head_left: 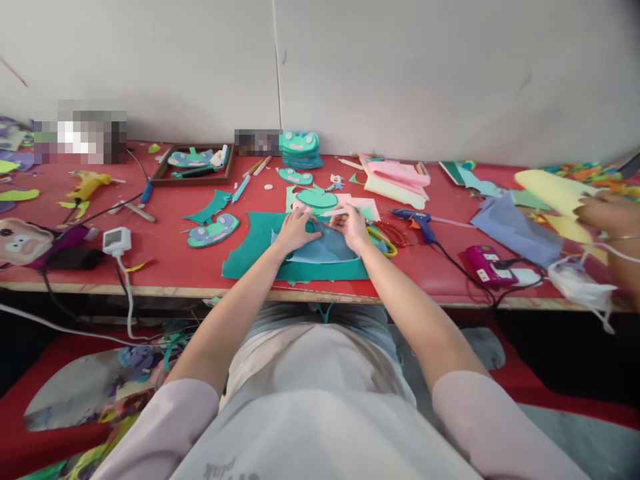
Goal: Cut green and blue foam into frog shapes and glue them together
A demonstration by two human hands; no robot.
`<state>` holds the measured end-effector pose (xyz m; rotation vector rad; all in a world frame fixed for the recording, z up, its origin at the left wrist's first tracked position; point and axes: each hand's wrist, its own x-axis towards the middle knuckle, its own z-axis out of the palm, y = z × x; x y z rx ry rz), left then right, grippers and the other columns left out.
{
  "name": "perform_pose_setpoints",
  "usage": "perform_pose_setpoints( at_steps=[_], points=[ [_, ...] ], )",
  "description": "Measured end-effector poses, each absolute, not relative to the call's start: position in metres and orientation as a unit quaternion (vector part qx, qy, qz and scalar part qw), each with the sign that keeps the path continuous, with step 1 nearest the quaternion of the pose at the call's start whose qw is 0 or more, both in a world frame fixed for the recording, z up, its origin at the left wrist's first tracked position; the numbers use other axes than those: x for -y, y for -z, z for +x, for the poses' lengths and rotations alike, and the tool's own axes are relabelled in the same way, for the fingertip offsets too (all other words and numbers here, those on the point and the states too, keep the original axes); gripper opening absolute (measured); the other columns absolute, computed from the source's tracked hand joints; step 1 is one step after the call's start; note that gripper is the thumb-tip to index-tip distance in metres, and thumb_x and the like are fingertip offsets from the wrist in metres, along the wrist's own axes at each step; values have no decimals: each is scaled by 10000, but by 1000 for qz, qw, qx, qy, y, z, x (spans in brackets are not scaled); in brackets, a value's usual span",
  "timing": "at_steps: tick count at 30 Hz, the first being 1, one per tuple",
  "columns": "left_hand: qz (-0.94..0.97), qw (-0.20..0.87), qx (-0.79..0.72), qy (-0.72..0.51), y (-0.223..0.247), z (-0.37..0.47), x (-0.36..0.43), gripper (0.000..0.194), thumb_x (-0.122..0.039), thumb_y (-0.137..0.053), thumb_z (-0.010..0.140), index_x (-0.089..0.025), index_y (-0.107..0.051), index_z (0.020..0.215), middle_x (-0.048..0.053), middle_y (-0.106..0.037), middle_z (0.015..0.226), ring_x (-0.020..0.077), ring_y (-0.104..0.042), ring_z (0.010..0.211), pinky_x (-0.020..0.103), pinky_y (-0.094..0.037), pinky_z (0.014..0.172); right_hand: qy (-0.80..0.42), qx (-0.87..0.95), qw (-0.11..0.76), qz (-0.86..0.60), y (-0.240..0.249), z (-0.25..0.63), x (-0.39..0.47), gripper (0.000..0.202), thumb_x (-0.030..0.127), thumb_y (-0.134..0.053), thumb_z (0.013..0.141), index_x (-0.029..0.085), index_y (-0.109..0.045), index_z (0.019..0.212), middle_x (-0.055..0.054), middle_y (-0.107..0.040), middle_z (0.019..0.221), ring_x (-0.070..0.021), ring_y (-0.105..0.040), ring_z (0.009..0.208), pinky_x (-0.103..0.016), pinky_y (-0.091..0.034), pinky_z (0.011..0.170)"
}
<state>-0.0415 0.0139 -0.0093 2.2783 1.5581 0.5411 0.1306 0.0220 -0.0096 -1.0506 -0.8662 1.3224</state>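
Yellow glue gun [90, 185]: lies at the left of the red surface [165, 240], with a white plug-in adapter [117, 240] nearer the edge. Brown tray [193, 181]: stands to the right of the glue gun, toward the wall, and holds a face piece and tools. Lilac-and-mint face piece [220, 230]: rests flat, left of the teal sheet [240, 263]; its eye patches and mouth marks are in place.

Left hand [299, 230]: fingers spread and slightly curved, palm down, at the left part of the blue sheet [327, 248], which overlies the teal sheet. Stacked face pieces [303, 160]: located at the far side by the wall; the top unit appears complete. Mint shape [317, 198]: positioned just beyond the hands over pink material; its face carries no visible eyes or mouth, so this unit is judged incomplete.

Right hand [354, 229]: thumb and fingers pinch a white pen-like tool [333, 213], held nearly level, between the mint shape and the blue sheet. Yellow-handled scissors [393, 248]: idle just right of this hand. Blue glue gun [425, 227]: set down farther right. Another person's hand [607, 212]: at the far-right end, by a yellow sheet [555, 190].
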Motion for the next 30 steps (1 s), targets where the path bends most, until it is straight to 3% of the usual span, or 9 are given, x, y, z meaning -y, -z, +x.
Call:
perform_pose_setpoints(
  at_steps=[8, 13, 17, 23, 30],
  points=[
    [787, 179, -562, -181, 8, -41, -12, 428, -484, -601, 763, -258, -602, 1126, 81, -337, 1496, 279, -230, 1419, 456, -197, 1150, -570, 311, 592, -478, 11, 126, -30, 184, 352, -470, 834, 194, -531, 760, 2, -609, 526, -145, -595, 506, -308, -542, 589],
    [806, 172, -539, -171, 5, -43, -11, 412, -445, -571, 790, -257, -581, 1157, 75, -358, 1481, 252, -230, 1418, 463, -186, 1152, -473, 395, 620, -486, 16, 121, -24, 163, 346, -593, 754, 222, -495, 713, 92, -478, 428, -86, -461, 408, -231, -494, 531],
    [810, 181, -531, -172, 5, -45, -12, 413, -425, -573, 791, -268, -584, 1173, 70, -332, 1495, 246, -221, 1423, 456, -185, 1154, -432, 450, 615, -483, 16, 120, -19, 202, 385, -536, 789, 215, -505, 686, 90, -450, 409, -62, -387, 367, -187, -421, 473],
    [816, 173, -524, -172, 7, -45, -13, 411, -436, -554, 801, -264, -591, 1172, 82, -405, 1445, 255, -250, 1409, 430, -224, 1142, -439, 472, 599, -474, 8, 118, -11, 243, 425, -481, 824, 212, -543, 723, 51, -533, 482, -84, -500, 435, -196, -420, 489],
    [822, 179, -515, -164, 2, -46, -7, 406, -388, -524, 816, -289, -552, 1209, 52, -338, 1501, 245, -192, 1434, 471, -153, 1160, -442, 451, 609, -480, 12, 119, -14, 296, 463, -468, 832, 205, -556, 715, 46, -523, 479, -88, -502, 450, -197, -414, 485]
  ],
)
